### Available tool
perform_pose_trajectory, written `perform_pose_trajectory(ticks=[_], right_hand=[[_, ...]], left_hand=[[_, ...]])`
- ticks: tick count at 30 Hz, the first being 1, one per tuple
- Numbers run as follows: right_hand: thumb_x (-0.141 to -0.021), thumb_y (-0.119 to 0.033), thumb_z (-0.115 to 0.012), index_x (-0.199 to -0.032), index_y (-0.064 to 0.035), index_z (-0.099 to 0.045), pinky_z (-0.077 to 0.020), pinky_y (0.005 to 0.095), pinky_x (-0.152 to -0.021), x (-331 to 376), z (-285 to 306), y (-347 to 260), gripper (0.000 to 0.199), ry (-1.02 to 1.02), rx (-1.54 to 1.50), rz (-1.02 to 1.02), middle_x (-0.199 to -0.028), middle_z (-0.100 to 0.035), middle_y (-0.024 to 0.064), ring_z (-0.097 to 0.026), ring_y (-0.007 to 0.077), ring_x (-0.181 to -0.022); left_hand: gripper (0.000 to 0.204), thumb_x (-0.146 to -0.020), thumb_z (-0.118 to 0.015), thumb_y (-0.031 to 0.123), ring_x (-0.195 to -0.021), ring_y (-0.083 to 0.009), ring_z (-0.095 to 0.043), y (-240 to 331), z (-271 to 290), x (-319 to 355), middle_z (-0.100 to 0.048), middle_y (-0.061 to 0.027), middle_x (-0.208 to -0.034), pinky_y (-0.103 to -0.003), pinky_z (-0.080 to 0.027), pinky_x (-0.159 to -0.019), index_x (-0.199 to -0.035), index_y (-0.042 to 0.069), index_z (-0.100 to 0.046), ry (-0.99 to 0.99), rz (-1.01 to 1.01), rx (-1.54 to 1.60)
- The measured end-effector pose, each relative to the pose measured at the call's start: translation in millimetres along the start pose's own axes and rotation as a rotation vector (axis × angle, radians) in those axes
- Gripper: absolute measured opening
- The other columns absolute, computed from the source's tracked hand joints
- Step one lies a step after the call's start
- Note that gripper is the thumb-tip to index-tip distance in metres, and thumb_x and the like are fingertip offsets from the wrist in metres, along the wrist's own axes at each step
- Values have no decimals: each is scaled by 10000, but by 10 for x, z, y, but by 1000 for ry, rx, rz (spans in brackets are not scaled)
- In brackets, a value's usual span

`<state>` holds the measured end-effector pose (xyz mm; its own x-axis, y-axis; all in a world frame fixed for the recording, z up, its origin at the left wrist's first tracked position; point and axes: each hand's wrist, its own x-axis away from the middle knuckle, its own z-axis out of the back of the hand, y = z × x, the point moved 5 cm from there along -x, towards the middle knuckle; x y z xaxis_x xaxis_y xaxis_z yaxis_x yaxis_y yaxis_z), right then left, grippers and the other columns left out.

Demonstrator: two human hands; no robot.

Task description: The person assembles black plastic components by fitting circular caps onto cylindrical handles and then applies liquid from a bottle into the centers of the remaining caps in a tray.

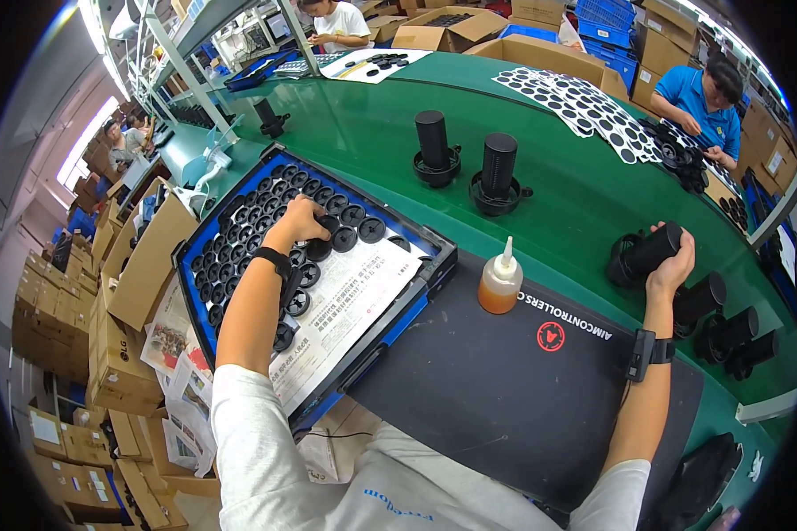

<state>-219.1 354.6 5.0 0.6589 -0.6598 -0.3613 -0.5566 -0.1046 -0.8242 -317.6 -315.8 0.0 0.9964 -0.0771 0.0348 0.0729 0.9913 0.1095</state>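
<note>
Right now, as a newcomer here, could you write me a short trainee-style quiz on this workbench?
1. Where is the left hand?
A) At the squeeze bottle
B) Over the tray of black round parts
C) Inside a cardboard box
2. True or false: the squeeze bottle stands upright on the black mat.
3. What does the right hand hold?

Key:
1. B
2. True
3. A black cylindrical part

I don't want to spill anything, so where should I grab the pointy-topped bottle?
Probably around the wide, round body of the bottle, coming from the right. It stands upright, its nozzle is thin, and the corner of the tray is close on the left.
</note>
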Motion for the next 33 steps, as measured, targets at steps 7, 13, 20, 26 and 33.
perform_pose_trajectory(ticks=[7,13,20,26,33], right_hand=[[-984,-238,-370,-1059,33,-570,-471,310,-833,-83,-33,26,345,-87,430,247,-972,-633,121,-615,206,-879],[-992,-265,-396,-1102,31,-583,-405,290,-925,-44,-92,31,367,-62,496,233,-1046,-610,91,-556,175,-1014],[-985,-247,-430,-1143,33,-578,-375,300,-981,-70,-32,-155,354,-94,600,248,-1130,-593,105,-532,196,-1093],[-931,-170,-526,-1199,22,-553,-392,331,-984,109,-527,-765,331,-63,787,621,-1182,-584,124,-543,223,-1116],[-812,-225,-663,-1281,-64,-530,-372,369,-1020,647,-2245,-281,513,-823,793,790,-1245,-547,159,-516,267,-1175]], left_hand=[[568,-526,-795,279,-1002,-307,-585,23,417,149,-610,-176,-1066,-364,-471,-909,-1012,7,-681,191,-36,152],[574,-616,-744,221,-862,-244,-644,104,1519,911,-676,-141,-937,-342,-511,-805,-1143,36,-608,526,-18,236],[587,-801,-644,116,-987,-227,-615,883,2577,3201,-580,-169,-1153,-299,-487,-882,-1318,-69,-437,1193,-221,378],[701,-641,-803,272,-951,-217,-564,1264,1286,3631,-555,-152,-1032,-252,-455,-777,-1206,-58,-552,224,-343,908],[594,-680,-755,-20,-1020,-161,-563,1833,130,3192,-466,-124,-1203,-247,-478,-864,-1230,-51,-533,190,-170,1273]])
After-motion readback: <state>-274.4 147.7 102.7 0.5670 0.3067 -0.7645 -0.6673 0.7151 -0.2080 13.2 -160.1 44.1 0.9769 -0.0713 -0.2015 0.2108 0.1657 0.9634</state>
